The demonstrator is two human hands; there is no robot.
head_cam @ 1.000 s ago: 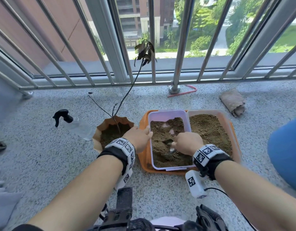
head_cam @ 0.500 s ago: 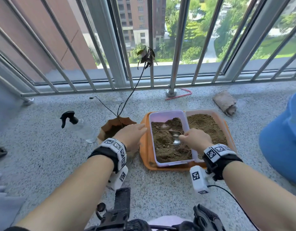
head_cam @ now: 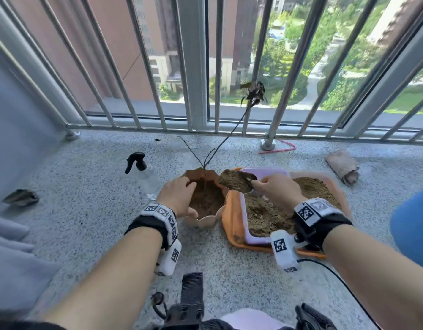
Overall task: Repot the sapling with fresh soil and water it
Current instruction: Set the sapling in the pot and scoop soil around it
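Hovering soil-heaped spoon (head_cam: pixel 237 181), right hand (head_cam: pixel 274 190) behind

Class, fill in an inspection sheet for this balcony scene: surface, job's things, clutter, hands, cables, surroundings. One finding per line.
Surface: speckled floor.
Job's things: sapling stands in the pot; spoon heaped with soil; lilac tub of soil in the orange tray; spray bottle left of the pot.
Clutter: rolled rag; dry leaf; pink cord.
Hands: left hand grips the pot rim; right hand holds the spoon beside the pot.
Cables: black cable from the right wrist.
Surroundings: railing; buildings and trees below.
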